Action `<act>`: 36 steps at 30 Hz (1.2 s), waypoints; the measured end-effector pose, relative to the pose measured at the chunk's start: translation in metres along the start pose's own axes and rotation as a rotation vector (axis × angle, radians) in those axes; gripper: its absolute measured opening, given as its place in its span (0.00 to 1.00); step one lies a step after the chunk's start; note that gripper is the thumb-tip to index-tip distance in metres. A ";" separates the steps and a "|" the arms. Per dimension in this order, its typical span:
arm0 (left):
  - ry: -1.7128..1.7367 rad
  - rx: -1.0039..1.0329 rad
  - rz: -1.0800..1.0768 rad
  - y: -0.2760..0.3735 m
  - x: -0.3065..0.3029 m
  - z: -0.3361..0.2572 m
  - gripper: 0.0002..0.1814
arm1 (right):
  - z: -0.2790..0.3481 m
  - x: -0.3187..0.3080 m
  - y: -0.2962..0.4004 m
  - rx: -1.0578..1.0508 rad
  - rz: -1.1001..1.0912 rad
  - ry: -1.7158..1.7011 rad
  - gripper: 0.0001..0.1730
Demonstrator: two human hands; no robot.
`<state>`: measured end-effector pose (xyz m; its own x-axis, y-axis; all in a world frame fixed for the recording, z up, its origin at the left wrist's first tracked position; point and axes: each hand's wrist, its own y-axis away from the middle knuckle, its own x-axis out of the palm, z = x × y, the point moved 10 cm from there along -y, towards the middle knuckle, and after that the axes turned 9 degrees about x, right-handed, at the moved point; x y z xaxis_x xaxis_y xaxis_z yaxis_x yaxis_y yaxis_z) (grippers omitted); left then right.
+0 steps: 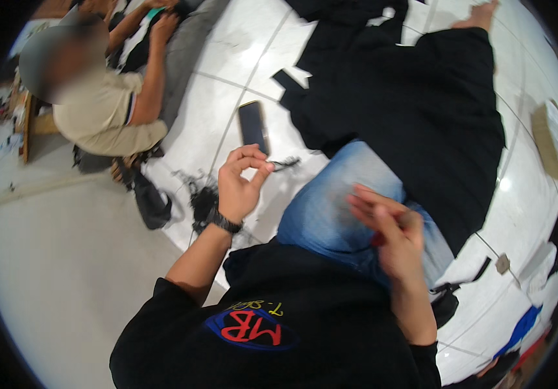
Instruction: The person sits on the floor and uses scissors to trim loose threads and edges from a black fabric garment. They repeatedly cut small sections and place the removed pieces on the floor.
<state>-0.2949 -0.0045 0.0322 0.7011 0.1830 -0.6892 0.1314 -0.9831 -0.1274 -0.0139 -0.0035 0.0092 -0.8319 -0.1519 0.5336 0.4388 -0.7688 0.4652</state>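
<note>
My left hand (242,182), with a black watch on its wrist, pinches a small tuft of black threads (287,164) between thumb and fingertips. Just beyond its fingers, a smartphone (252,125) lies on the tiles with a dark screen. Beside that wrist is a loose heap of black thread scraps (204,199). My right hand (396,228) is over my blue jeans (323,204), its fingers blurred and partly bent. Something small and red (379,238) shows at its palm; blur hides whether the hand grips it. Black cloth (400,107) spreads across the floor beyond my legs.
A person (99,107) in a beige shirt and cap sits at the upper left. A bare foot (476,17) shows past the black cloth. On the right lie a cardboard piece (549,141), a small brown object (503,263) and blue cloth (520,330).
</note>
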 end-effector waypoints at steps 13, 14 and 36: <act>-0.968 -0.577 0.704 0.133 -0.124 0.205 0.19 | 0.092 -0.198 0.114 -0.259 -0.808 0.380 0.25; -0.991 -0.508 0.586 0.118 -0.131 0.191 0.20 | 0.092 -0.209 0.119 -0.308 -0.834 0.321 0.23; 0.061 1.189 0.732 -0.035 0.260 -0.270 0.44 | -0.008 -0.243 0.135 0.000 -0.849 -0.278 0.13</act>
<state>0.0719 0.0781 0.0495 0.3843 -0.3970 -0.8335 -0.9179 -0.2608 -0.2991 0.2444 -0.0760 -0.0632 -0.7640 0.6247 0.1611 -0.2880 -0.5537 0.7814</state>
